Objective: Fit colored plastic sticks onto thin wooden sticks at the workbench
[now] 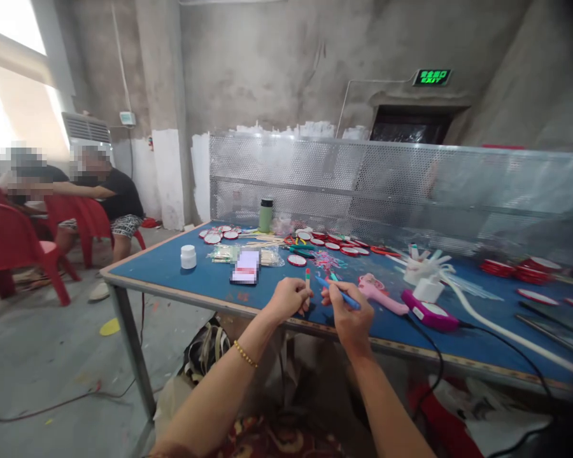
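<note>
The left hand (292,298) pinches a slim, pale, red-and-green-tipped stick (308,280) upright; the right hand (353,315) grips a slender blue pen-shaped tool (350,300), tip near the left fingers.

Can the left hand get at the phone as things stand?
Probably yes: only bare blue tabletop shows between the left hand and the phone. That hand holds a thin stick, though, which may need setting down first.
</note>
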Demonstrator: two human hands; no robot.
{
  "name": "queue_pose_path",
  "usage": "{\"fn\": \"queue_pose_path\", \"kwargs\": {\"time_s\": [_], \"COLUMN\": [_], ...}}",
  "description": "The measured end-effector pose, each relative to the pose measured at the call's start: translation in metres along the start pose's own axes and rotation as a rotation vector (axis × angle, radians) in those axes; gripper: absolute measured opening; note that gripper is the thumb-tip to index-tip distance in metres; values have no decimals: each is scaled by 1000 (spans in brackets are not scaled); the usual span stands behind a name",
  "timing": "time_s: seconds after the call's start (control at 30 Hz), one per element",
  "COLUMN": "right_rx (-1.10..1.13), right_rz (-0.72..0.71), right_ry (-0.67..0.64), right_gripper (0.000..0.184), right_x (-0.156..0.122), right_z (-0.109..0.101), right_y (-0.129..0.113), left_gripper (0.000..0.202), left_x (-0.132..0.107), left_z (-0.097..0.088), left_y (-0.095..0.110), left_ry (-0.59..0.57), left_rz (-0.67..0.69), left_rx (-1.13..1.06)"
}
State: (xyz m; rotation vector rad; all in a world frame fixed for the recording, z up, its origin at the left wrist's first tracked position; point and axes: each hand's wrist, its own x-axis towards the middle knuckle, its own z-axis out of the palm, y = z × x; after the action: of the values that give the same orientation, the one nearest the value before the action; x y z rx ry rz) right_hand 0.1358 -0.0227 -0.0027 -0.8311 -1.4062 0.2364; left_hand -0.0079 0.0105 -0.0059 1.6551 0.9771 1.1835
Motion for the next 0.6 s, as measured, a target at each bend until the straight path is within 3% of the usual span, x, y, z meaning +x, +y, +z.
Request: {"fn": "queue_pose_path", "kwargs": {"time_s": [0.27, 0.6], "right_rx": [-6, -143], "right_rz": [-27, -113], "right_ry": [-6, 4], "right_gripper": [16, 17], "right_x": [-2, -5], "right_z": [1, 1], "right_y": [1, 7], "left_gripper": [19, 19], "left_x": [-4, -1], "left_z": [0, -2], "left_y": [5, -7], "left_ry": [-7, -19], "left_rz": [-30, 10], "left_rx": [-12, 68]}}
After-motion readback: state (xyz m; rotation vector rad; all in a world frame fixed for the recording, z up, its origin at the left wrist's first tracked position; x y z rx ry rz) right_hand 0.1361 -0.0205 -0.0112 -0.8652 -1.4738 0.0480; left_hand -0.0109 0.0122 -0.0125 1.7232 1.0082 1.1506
